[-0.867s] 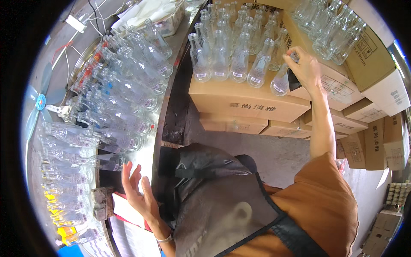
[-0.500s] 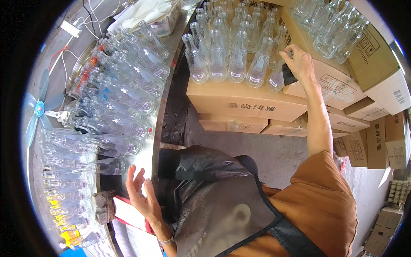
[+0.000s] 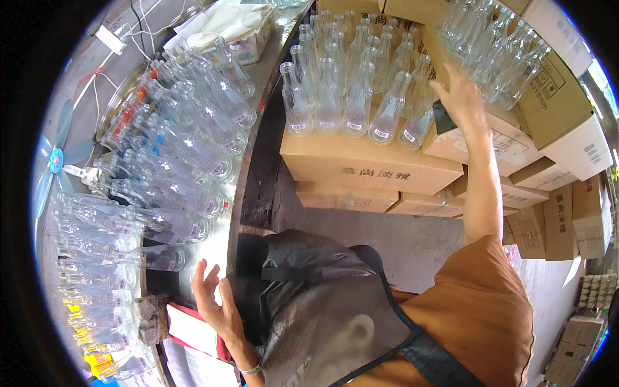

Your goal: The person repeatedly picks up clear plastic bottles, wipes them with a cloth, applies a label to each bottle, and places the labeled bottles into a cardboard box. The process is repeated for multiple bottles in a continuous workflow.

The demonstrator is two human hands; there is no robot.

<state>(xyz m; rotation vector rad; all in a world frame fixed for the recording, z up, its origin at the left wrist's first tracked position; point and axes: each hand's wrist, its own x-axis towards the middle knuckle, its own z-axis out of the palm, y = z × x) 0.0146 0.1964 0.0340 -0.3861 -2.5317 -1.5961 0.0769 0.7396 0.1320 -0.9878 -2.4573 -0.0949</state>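
My right hand (image 3: 461, 97) reaches up to a cluster of clear glass bottles (image 3: 342, 90) standing on a cardboard box (image 3: 367, 164). Its fingers are spread beside the rightmost bottle (image 3: 418, 122), which stands in the front row, and I see nothing gripped in it. My left hand (image 3: 216, 303) hovers open with fingers apart, low at the edge of the metal table (image 3: 235, 213), just above a red and white pad (image 3: 193, 329). Many more clear bottles (image 3: 180, 155) lie on their sides across that table.
More cardboard boxes (image 3: 561, 213) are stacked at the right, and another group of bottles (image 3: 496, 51) stands on the upper ones. A small blue fan (image 3: 55, 161) sits at the far left. Cables and a white cloth (image 3: 219, 19) lie at the top. I wear a dark apron (image 3: 322, 309).
My right hand brought a tilted bottle down into the front row on the box and let it go. My left hand stayed low by the table edge, shifting slightly.
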